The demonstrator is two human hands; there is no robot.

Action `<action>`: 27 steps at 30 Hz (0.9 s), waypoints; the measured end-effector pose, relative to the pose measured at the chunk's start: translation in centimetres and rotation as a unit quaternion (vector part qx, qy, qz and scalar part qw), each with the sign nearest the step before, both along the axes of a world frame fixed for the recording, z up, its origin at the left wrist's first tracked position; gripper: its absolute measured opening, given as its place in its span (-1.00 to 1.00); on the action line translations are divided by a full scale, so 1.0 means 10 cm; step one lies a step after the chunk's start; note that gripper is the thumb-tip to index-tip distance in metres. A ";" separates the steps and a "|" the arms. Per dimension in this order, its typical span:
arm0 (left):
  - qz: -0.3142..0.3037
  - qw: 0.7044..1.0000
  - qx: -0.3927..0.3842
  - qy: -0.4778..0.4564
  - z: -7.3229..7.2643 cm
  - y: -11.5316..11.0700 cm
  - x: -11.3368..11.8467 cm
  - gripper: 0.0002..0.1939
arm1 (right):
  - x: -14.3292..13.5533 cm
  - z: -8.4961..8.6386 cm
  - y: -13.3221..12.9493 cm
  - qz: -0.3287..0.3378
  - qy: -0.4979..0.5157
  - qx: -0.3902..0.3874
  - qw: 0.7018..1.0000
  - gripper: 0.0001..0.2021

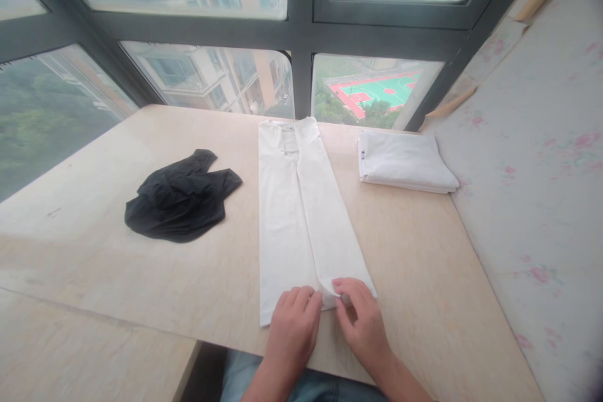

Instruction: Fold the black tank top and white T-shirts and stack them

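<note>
A white T-shirt (287, 220) lies lengthwise in front of me, its two sides folded in to meet along the middle. Its neck opening points toward the window and its hem toward me. At the hem, my right hand (360, 311) pinches the inner edge of the right-hand fold, lifting it slightly. My left hand (294, 320) is closed at the hem just left of the middle seam, fingers bent together over the cloth; its fingertips are partly hidden. The two hands are close together but apart.
A crumpled black garment (181, 201) lies on the wooden tabletop (226, 289) to the left. At the right, by the flowered wall (527, 201), sits a neat stack of folded white cloth (405, 160). Grey-framed windows (301, 31) border the far edge.
</note>
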State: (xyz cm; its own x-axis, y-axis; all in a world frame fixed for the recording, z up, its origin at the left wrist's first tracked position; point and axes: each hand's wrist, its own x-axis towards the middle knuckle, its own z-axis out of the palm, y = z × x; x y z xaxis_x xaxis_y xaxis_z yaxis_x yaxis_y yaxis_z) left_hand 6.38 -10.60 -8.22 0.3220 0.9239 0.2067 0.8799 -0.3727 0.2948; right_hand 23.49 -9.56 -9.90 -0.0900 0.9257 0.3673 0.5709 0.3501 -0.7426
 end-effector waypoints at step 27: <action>0.060 0.988 0.141 -0.011 -0.03 -0.26 -0.69 -0.74 | -0.05 -0.01 -0.03 0.020 -0.049 0.020 0.998 -0.82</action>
State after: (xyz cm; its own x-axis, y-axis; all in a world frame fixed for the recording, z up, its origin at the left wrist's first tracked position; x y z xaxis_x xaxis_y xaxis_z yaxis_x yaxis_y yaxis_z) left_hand -0.56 -13.18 -8.49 0.2066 0.8602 0.4662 0.9173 -0.3360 0.2135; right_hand 23.03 -9.83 -10.02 -0.1633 0.9060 0.3906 0.6261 0.4011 -0.6687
